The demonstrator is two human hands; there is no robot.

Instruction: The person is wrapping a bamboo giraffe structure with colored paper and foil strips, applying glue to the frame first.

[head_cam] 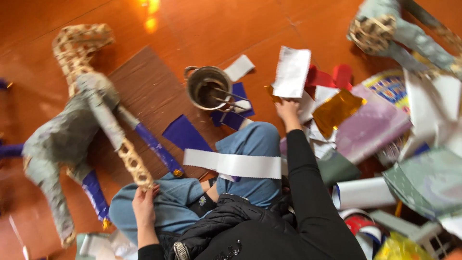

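I sit on an orange floor in blue jeans. My left hand [143, 202] grips the bare woven leg of an animal figure [79, 115], a wicker frame partly covered in grey paper with blue strips on its legs. My right hand [288, 111] reaches forward and holds up a white sheet of paper [291, 72] with a frayed edge. A long white paper strip [233, 163] lies across my knee. A small metal pot [208, 87] with a dark liquid and a brush stands just beyond my knee.
Brown cardboard [144, 91] lies under the figure. Blue paper pieces [185, 132] lie near the pot. A heap of coloured papers, red, gold, purple and green [370, 125], fills the right side. A second paper-covered wicker figure [385, 31] lies at top right.
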